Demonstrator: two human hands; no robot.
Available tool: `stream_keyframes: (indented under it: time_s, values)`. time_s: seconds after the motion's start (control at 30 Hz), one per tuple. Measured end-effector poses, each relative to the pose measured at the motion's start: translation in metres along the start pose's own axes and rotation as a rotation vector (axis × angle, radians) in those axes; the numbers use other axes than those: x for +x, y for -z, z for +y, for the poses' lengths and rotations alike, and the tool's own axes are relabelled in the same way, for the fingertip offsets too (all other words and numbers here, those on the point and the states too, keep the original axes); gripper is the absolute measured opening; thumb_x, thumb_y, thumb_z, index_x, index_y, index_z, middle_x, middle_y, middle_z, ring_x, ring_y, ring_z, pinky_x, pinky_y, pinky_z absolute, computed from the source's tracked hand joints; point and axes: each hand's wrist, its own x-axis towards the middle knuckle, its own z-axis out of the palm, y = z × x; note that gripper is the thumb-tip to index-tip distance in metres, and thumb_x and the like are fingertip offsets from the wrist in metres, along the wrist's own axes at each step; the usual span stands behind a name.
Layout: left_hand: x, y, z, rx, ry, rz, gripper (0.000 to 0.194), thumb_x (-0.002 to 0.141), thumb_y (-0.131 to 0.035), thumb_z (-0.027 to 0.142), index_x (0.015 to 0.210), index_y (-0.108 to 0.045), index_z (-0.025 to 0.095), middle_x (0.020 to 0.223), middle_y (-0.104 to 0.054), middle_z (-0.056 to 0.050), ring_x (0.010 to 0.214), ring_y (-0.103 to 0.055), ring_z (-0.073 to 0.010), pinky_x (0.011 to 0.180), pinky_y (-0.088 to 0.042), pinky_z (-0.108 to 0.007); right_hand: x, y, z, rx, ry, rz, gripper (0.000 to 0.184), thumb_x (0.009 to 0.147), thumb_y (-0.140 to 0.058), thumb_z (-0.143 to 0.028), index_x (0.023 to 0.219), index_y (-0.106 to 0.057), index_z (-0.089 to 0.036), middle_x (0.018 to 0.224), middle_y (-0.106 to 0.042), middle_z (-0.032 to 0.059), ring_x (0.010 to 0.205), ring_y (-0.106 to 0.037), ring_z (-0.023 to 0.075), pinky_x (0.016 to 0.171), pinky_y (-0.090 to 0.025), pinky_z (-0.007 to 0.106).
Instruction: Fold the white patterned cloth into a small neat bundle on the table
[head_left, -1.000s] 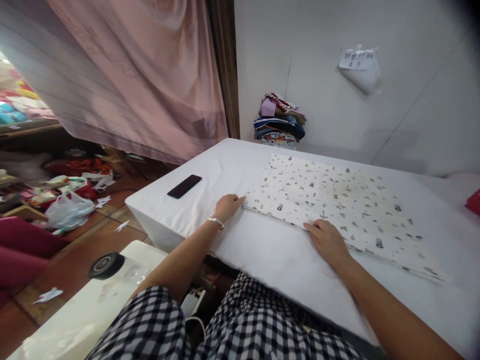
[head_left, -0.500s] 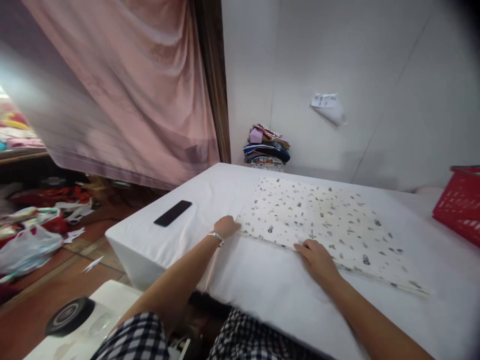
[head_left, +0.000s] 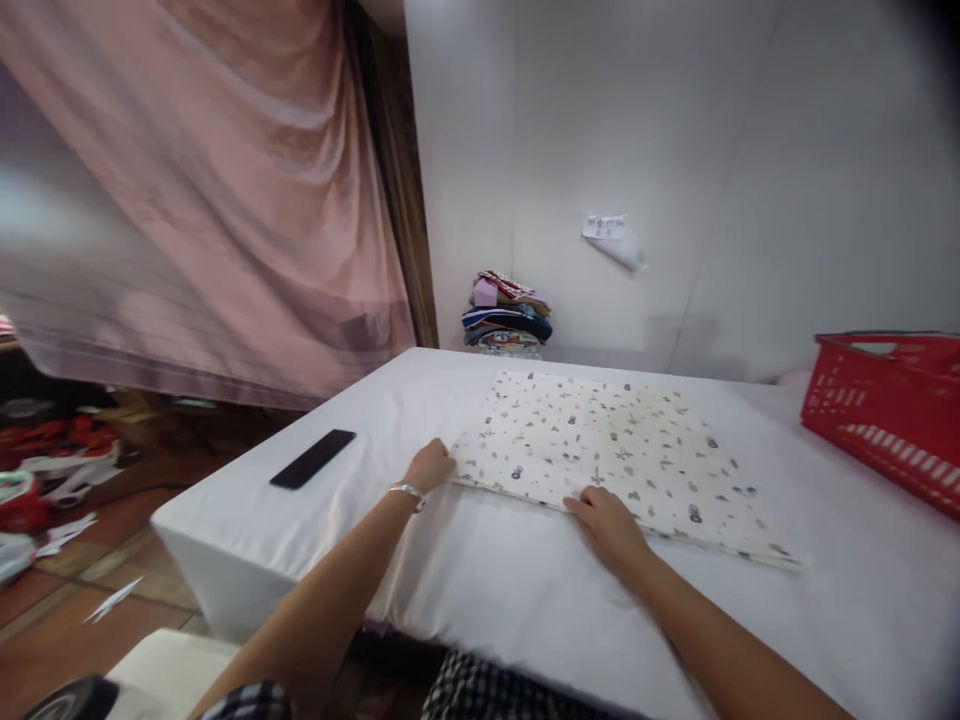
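A white cloth (head_left: 600, 450) printed with small dark and olive figures lies flat and folded in layers on the white-covered table (head_left: 480, 560). My left hand (head_left: 431, 466) has its fingers closed on the cloth's near left corner; the fingertips are partly hidden. Along the near edge, about the middle, my right hand (head_left: 611, 525) grips the cloth with its fingers bent over the border. A bracelet circles my left wrist.
A black phone-like slab (head_left: 313, 459) lies left of my left hand. At the right stands a red plastic basket (head_left: 885, 410). Folded fabrics (head_left: 506, 310) are stacked beyond the far edge, by the wall. A pink curtain (head_left: 285, 200) hangs at the left.
The view has turned to the right, so more of the red basket shows. Both hands stay at the same spots on the cloth, which lies as before.
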Motion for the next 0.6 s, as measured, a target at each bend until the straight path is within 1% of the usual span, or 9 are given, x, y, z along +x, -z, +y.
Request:
stream_keyframes:
  time_s: [0.1,0.23,0.33,0.4,0.43,0.5,0.53,0.6]
  values:
    - [-0.001,-0.001,-0.002,0.014,-0.009,0.024,0.026,0.080,-0.044,0.018,0.104,-0.054,0.015,0.102,-0.068,-0.014,0.093,-0.064,-0.0229,0.067,-0.043,-0.028,0.004,0.006,-0.006,0.093,-0.110,-0.054,0.028,0.096,-0.040,-0.026,0.093,-0.068,-0.022,0.083,-0.059,0.0054,0.075,-0.049,0.0181,0.067,-0.036,0.029]
    - [-0.004,-0.008,0.000,0.096,-0.042,0.041,0.026,0.080,-0.040,0.015,0.102,-0.053,0.016,0.095,-0.068,-0.015,0.088,-0.065,-0.0257,0.065,-0.043,-0.030,0.009,0.011,-0.010,0.167,-0.181,-0.088,0.021,0.094,-0.046,-0.027,0.090,-0.066,-0.022,0.084,-0.058,0.0039,0.077,-0.048,0.0179,0.069,-0.033,0.029]
    - [-0.005,-0.009,-0.001,0.140,-0.079,0.033,0.028,0.081,-0.037,0.016,0.104,-0.053,0.014,0.090,-0.068,-0.015,0.084,-0.066,-0.0265,0.065,-0.045,-0.032,0.010,0.012,-0.011,0.204,-0.237,-0.097,0.022,0.094,-0.046,-0.031,0.087,-0.065,-0.021,0.082,-0.057,0.0034,0.077,-0.046,0.0172,0.069,-0.032,0.028]
    - [-0.005,-0.007,-0.002,0.167,-0.098,0.039,0.030,0.081,-0.036,0.017,0.105,-0.054,0.013,0.093,-0.068,-0.015,0.084,-0.066,-0.0270,0.067,-0.048,-0.034,0.012,0.010,-0.010,0.221,-0.246,-0.104,0.023,0.095,-0.046,-0.032,0.086,-0.064,-0.020,0.083,-0.057,0.0032,0.078,-0.046,0.0168,0.069,-0.032,0.028]
    - [-0.004,-0.006,-0.001,0.192,-0.116,0.064,0.032,0.081,-0.036,0.018,0.107,-0.054,0.013,0.097,-0.068,-0.016,0.087,-0.066,-0.0280,0.070,-0.049,-0.036,0.012,0.009,-0.009,0.228,-0.247,-0.109,0.024,0.095,-0.046,-0.032,0.086,-0.064,-0.020,0.084,-0.057,0.0031,0.079,-0.045,0.0167,0.069,-0.032,0.028]
    - [-0.002,-0.006,0.004,0.257,-0.195,0.167,0.038,0.082,-0.034,0.019,0.112,-0.055,0.012,0.111,-0.064,-0.018,0.098,-0.063,-0.0309,0.077,-0.050,-0.041,0.014,0.006,-0.006,0.221,-0.265,-0.116,0.024,0.095,-0.046,-0.033,0.086,-0.064,-0.019,0.083,-0.056,0.0031,0.078,-0.044,0.0163,0.068,-0.031,0.027]
    - [-0.001,-0.007,0.009,0.281,-0.268,0.231,0.041,0.083,-0.033,0.020,0.116,-0.055,0.011,0.118,-0.061,-0.019,0.106,-0.060,-0.0320,0.083,-0.050,-0.043,0.014,0.005,-0.005,0.201,-0.252,-0.117,0.023,0.095,-0.047,-0.032,0.088,-0.065,-0.019,0.084,-0.056,0.0033,0.078,-0.044,0.0165,0.068,-0.031,0.027]
    - [0.002,-0.013,0.022,0.294,-0.459,0.327,0.046,0.087,-0.031,0.027,0.125,-0.053,0.010,0.132,-0.054,-0.019,0.121,-0.051,-0.0313,0.097,-0.044,-0.043,0.014,0.002,-0.002,0.140,-0.166,-0.121,0.019,0.093,-0.049,-0.028,0.097,-0.066,-0.021,0.089,-0.057,0.0042,0.082,-0.044,0.0175,0.071,-0.031,0.028]
